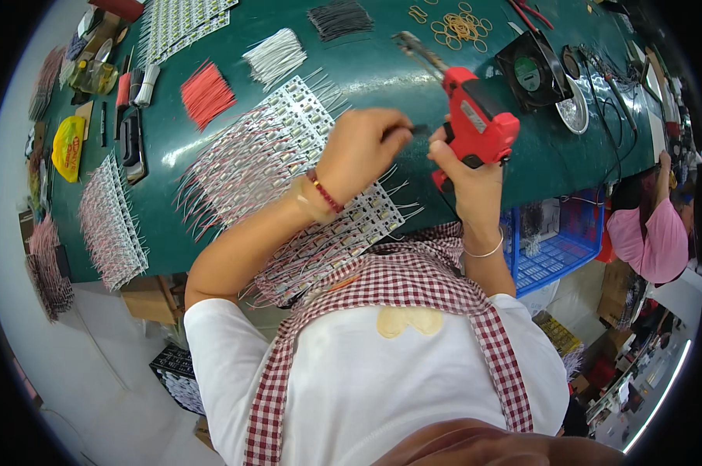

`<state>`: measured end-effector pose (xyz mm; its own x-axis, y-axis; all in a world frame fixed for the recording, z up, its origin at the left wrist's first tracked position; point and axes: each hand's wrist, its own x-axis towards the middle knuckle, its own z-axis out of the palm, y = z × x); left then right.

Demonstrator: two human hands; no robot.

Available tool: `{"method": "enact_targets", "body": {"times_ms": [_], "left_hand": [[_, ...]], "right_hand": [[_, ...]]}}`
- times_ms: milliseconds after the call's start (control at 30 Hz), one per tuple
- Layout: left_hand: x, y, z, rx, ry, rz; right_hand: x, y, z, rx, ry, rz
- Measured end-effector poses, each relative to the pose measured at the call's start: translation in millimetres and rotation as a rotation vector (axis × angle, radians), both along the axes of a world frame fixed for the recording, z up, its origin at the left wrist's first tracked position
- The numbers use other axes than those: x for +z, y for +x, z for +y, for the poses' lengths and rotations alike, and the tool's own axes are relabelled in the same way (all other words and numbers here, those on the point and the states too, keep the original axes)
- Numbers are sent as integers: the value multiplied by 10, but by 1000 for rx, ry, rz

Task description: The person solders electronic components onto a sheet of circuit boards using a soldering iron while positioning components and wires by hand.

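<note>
My right hand (475, 177) is wrapped round the grip of a red, pistol-shaped soldering gun (475, 116). Its metal front end points up and to the left over the table. Beside the gun, my left hand (364, 147) is closed in a pinch, with a small dark thing at the fingertips that is too blurred to name. Under my left forearm lie panels of small white circuit boards (289, 105) with rows of thin red, white and dark wires. The lower panels (359, 233) reach to the table edge against my checked apron.
Bundles of red wires (207, 95), white wires (276, 58) and black wires (340, 19) lie beyond the panels. Rubber bands (461, 29) and a black fan (528, 71) are at the far right. More wired panels (112, 225) lie left; a blue crate (557, 252) stands below the table edge.
</note>
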<state>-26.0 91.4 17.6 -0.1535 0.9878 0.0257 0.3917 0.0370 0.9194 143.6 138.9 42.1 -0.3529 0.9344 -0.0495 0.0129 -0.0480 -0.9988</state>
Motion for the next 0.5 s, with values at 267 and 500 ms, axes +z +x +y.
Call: {"method": "enact_targets", "body": {"times_ms": [267, 500], "left_hand": [[-317, -722, 796, 218, 203, 535], [-192, -1043, 408, 191, 236, 449]], "right_hand": [[173, 434, 124, -219, 88, 191], [1066, 2232, 802, -212, 231, 503]]}}
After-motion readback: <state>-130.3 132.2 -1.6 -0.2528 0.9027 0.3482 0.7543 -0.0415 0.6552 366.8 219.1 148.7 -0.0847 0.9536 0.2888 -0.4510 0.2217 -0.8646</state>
